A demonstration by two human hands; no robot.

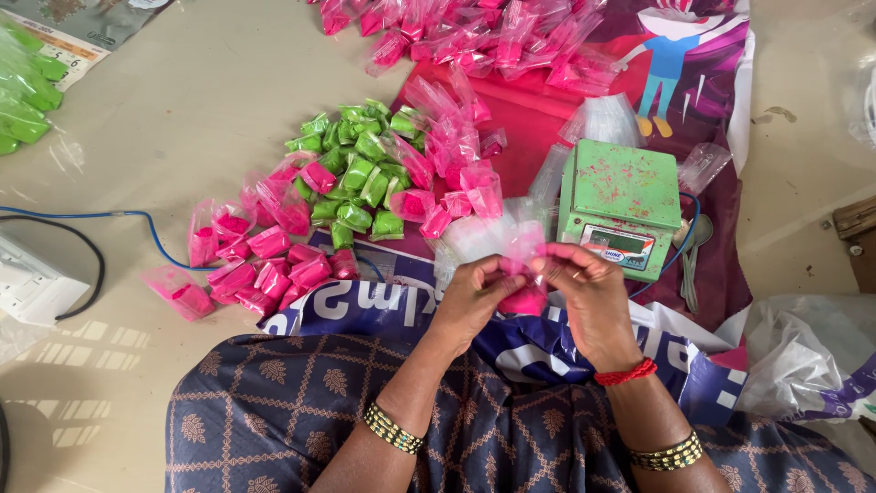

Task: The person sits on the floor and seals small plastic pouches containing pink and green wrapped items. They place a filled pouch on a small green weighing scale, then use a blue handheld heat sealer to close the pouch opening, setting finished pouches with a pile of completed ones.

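Observation:
My left hand (476, 294) and my right hand (589, 290) meet over my lap, both pinching one small clear packet of pink powder (524, 298). Its plastic top (511, 239) sticks up between my fingers. Just beyond my hands stands a small green weighing scale (623, 187) dusted with pink powder. Several filled pink packets (265, 260) lie to the left on the floor, and a heap of green packets (356, 169) lies behind them.
More pink packets (484, 32) are piled at the top on a printed banner (538, 114). A white box (27, 283) with black and blue cables sits at the left edge. A metal spoon (693, 260) lies right of the scale, crumpled plastic (794, 356) beside my right knee.

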